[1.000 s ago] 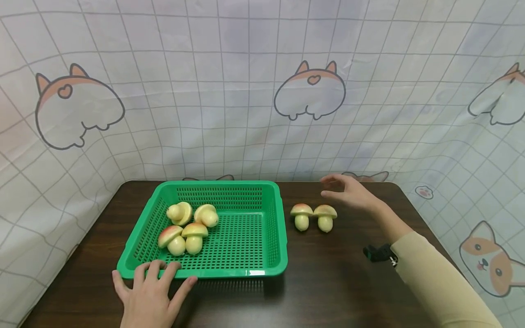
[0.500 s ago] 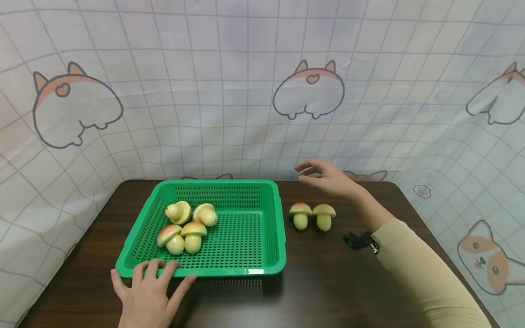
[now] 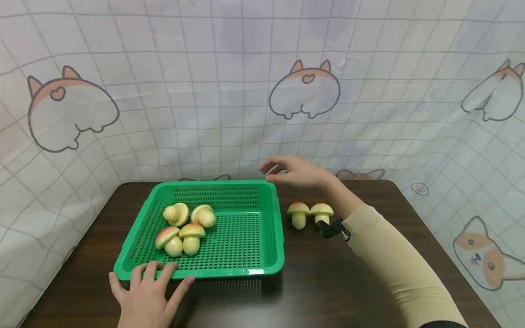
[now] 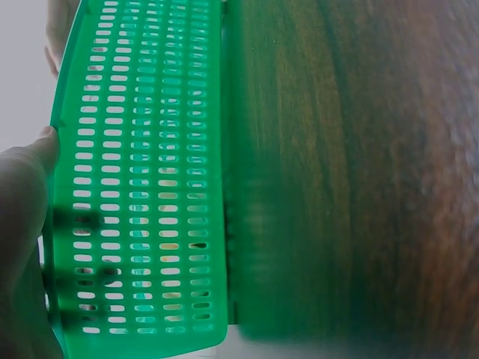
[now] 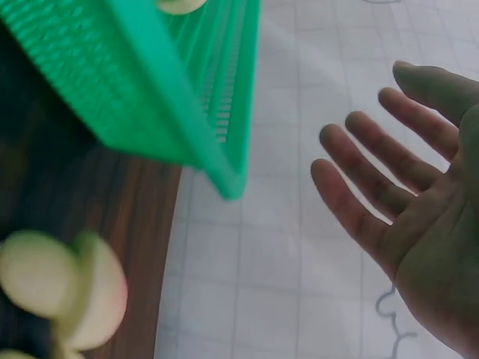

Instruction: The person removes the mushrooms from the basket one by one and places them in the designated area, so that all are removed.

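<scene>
My left hand (image 3: 145,296) grips the near left rim of a green plastic basket (image 3: 262,272), fingers over the rim and thumb outside. The left wrist view shows the thumb (image 4: 37,153) against the upper edge of the slotted wall (image 4: 127,172). Several toy mushrooms (image 3: 191,239) with yellow-red caps lie in the basket's left half. My right hand (image 3: 297,172) hovers near the basket's far right corner, holding nothing. Its fingers (image 5: 367,176) are spread and slightly bent in the right wrist view. Below that forearm, two more mushrooms (image 3: 298,215) stand side by side on the table.
The dark wooden table (image 3: 328,282) carries the basket and the two loose mushrooms to its right. A white checked cloth (image 3: 229,105) with cartoon corgis hangs behind and beside the table. A small black device (image 3: 330,228) hangs at the right sleeve, partly in front of one mushroom.
My right hand has moved left, from beyond the two loose mushrooms to the basket's far right corner. The left hand stays on the rim, and the mushrooms have not moved.
</scene>
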The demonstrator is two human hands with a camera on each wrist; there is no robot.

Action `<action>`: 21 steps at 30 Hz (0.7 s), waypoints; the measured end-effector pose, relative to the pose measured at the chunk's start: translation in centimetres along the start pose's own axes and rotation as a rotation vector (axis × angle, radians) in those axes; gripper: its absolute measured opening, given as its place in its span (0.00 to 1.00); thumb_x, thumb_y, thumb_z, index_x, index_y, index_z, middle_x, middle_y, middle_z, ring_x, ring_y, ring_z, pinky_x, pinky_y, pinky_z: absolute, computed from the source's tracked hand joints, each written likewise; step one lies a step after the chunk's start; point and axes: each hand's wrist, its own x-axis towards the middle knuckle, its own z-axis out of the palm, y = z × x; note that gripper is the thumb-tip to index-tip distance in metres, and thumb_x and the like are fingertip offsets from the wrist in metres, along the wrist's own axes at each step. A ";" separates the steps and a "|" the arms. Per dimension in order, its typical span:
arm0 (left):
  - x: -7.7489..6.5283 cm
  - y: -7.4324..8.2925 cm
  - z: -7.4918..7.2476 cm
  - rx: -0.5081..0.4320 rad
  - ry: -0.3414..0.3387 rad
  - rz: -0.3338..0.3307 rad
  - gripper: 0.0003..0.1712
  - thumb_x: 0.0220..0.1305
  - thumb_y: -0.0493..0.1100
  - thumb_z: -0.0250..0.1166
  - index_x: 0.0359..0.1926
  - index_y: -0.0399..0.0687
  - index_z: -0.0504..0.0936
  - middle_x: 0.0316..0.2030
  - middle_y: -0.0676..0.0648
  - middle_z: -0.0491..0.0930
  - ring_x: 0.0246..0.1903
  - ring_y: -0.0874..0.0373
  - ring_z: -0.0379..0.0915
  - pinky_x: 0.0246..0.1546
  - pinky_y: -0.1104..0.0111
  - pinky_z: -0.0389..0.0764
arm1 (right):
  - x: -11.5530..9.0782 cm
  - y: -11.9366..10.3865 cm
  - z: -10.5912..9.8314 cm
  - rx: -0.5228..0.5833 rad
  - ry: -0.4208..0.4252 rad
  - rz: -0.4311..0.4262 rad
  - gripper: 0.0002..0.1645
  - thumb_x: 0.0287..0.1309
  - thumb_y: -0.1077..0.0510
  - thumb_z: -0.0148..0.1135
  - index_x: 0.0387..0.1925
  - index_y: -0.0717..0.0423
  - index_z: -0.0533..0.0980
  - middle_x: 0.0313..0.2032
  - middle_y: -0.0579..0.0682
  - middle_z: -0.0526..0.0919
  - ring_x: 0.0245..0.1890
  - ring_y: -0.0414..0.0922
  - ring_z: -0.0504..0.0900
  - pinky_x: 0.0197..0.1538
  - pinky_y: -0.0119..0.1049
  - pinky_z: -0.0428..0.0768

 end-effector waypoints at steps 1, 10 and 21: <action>0.0 0.0 0.0 0.002 -0.001 -0.002 0.27 0.65 0.69 0.65 0.45 0.52 0.86 0.44 0.40 0.79 0.51 0.32 0.68 0.58 0.19 0.31 | 0.4 -0.2 0.1 -0.002 -0.016 -0.006 0.20 0.74 0.43 0.60 0.63 0.38 0.76 0.60 0.38 0.78 0.60 0.41 0.76 0.60 0.47 0.76; 0.0 -0.2 0.1 0.005 0.021 0.011 0.28 0.65 0.70 0.65 0.45 0.52 0.85 0.44 0.39 0.79 0.51 0.33 0.68 0.58 0.19 0.33 | 4.0 -1.6 1.9 0.000 -0.158 -0.055 0.22 0.74 0.48 0.60 0.65 0.46 0.75 0.60 0.42 0.78 0.61 0.42 0.77 0.61 0.41 0.76; -0.1 -0.3 0.3 -0.004 0.026 0.015 0.28 0.65 0.70 0.65 0.45 0.51 0.85 0.44 0.39 0.79 0.51 0.33 0.68 0.58 0.19 0.31 | 6.9 -2.1 4.9 0.102 -0.189 -0.114 0.22 0.75 0.53 0.59 0.66 0.55 0.74 0.61 0.49 0.78 0.60 0.48 0.78 0.54 0.43 0.82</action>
